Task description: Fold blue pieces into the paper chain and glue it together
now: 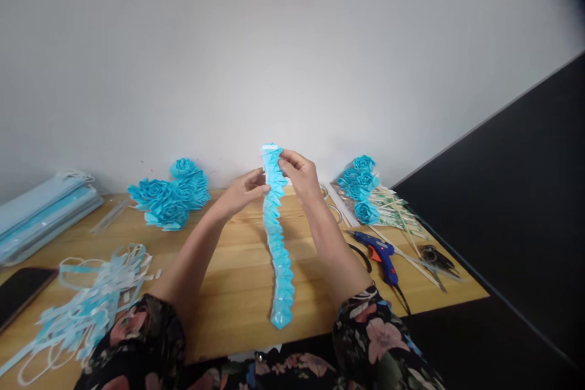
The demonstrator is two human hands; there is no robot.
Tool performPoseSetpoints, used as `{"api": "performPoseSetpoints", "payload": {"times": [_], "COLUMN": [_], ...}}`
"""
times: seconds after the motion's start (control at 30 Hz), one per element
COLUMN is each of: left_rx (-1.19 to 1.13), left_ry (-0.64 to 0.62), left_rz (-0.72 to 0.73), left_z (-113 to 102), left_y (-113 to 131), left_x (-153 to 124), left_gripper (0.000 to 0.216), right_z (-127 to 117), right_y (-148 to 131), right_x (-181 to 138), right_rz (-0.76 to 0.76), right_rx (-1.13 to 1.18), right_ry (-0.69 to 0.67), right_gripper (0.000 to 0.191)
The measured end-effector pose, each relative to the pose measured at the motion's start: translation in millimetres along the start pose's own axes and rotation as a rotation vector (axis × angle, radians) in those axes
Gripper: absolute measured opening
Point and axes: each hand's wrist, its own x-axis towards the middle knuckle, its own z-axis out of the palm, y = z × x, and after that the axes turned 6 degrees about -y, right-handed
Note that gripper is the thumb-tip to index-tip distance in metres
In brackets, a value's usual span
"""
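Observation:
A long pleated strip (278,237) of light blue mask-like fabric hangs upright in front of me, its lower end near the table's front edge. At its top right edge, my right hand (301,173) pinches it between thumb and fingers. Slightly lower on the other side, my left hand (244,192) is closed on the strip's left edge, with the thumb in front and some fingertips hidden behind. A small white band (270,147) shows at the strip's top.
Blue fabric flowers (169,195) stand at the back left, more flowers (361,180) at the back right. Face masks (46,213), cut-off scraps (98,292) and a phone (22,292) lie left. A glue gun (377,253), sticks (397,210) and scissors (436,259) lie right.

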Motion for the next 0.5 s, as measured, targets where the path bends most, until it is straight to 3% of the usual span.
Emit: {"api": "performPoseSetpoints", "payload": {"times": [0.17, 0.5], "left_rx": [0.179, -0.008], "left_ry": [0.175, 0.38], "left_rz": [0.013, 0.06], "left_z": [-2, 11], "left_y": [-12, -7], "left_x": [5, 6], "left_gripper": [0.062, 0.055], "right_z": [2, 5], "right_y": [5, 2], "right_x": [1, -3], "right_rz": [-0.011, 0.023], "right_rx": [-0.036, 0.032], "right_ry": [0.027, -0.15], "right_gripper": [0.04, 0.054]}}
